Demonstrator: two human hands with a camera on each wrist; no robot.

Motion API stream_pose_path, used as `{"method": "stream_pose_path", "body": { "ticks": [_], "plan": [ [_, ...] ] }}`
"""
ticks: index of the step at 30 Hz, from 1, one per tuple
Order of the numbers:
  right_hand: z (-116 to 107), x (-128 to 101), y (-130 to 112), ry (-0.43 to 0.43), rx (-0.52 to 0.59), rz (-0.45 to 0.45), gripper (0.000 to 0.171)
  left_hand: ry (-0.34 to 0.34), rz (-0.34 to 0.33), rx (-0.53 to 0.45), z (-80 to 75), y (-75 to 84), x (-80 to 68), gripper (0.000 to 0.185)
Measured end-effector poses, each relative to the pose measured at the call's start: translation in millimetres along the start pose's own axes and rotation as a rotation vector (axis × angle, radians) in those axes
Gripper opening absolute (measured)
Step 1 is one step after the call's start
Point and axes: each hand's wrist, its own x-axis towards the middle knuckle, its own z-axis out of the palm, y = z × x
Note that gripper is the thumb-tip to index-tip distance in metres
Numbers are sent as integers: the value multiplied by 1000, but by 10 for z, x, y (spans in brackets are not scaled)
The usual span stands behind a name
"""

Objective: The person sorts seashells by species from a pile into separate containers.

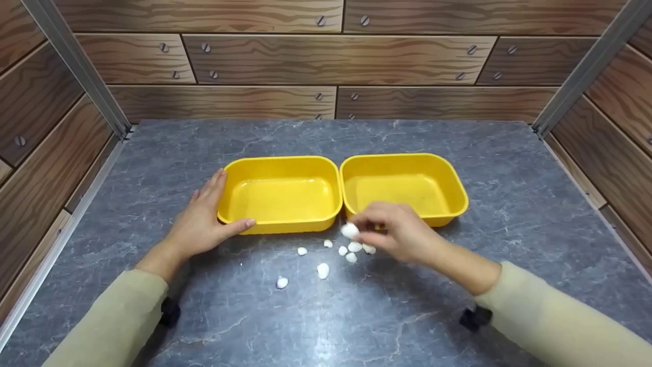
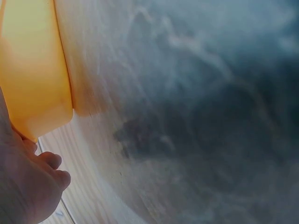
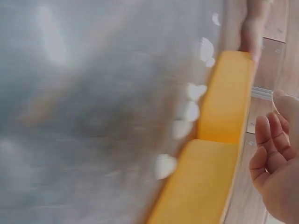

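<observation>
Two empty yellow tubs stand side by side on a grey marbled table. My left hand rests against the left tub at its near left corner, fingers straight along the side wall and thumb along the front wall. The left wrist view shows that tub close beside the left hand. My right hand hovers just in front of the right tub and pinches a white pebble in its fingertips. Several more white pebbles lie on the table below it, blurred in the right wrist view.
Wood-patterned panels wall in the table at the back and on both sides, with metal posts in the corners. Bare table surface lies around the tubs and near the front edge.
</observation>
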Motion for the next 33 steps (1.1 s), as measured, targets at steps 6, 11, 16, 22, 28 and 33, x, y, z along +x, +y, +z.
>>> {"method": "stream_pose_path", "body": {
  "ticks": [6, 11, 16, 22, 28, 33],
  "plan": [
    [35, 467, -69, 58, 19, -14, 18, 0, -9, 4, 11, 7, 6, 121],
    [136, 787, -75, 76, 55, 21, 19, -6, -13, 9, 23, 13, 9, 124],
    [241, 1051, -46, 80, 100, 63, 20, -5, -14, 14, 16, 2, 5, 123],
    [372, 1270, 49, 87, 98, 124, 22, -3, -28, 11, 23, 4, 2, 120],
    [486, 1412, 126, 64, 102, 165, 22, 7, -8, 8, 24, -4, -6, 122],
    [582, 1502, 176, 32, 97, 189, 21, 7, -1, 5, 29, -11, -1, 120]
  ]
}}
